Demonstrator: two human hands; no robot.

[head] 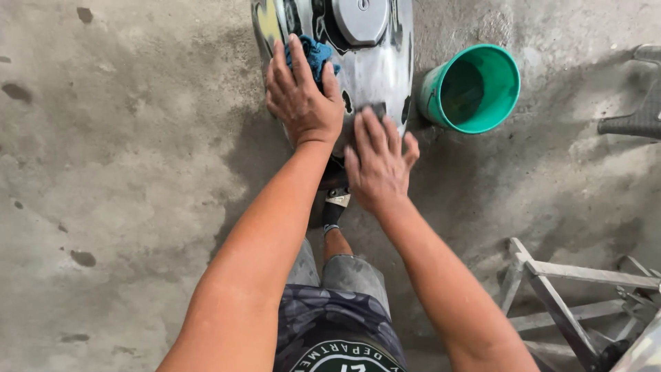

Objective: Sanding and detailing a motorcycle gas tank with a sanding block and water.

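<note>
1. While we look down over both forearms, we see the fuel tank (375, 69) lying on the concrete floor (124, 172) straight ahead of us, its long axis running away from the body, with the filler cap (360, 19) at the far end.
2. Our left hand (303, 96) rests flat on the tank's left flank, fingers slightly spread, pressing a blue cloth (315, 56) against the metal (most of the cloth is hidden under the palm, and only a bunched edge shows past the fingertips).
3. Our right hand (379, 162) lies on the near end of the tank, fingers together and extended, flattened over a small dark pad (376, 109); we cannot tell what the pad is.
4. Of the two, the right hand is nearer to us and the left reaches farther up the tank; both touch it.
5. A green bucket (475, 88) stands just beside the tank's right side, apart from both hands, and a grey metal frame (551, 289) lies well apart at lower right.
</note>
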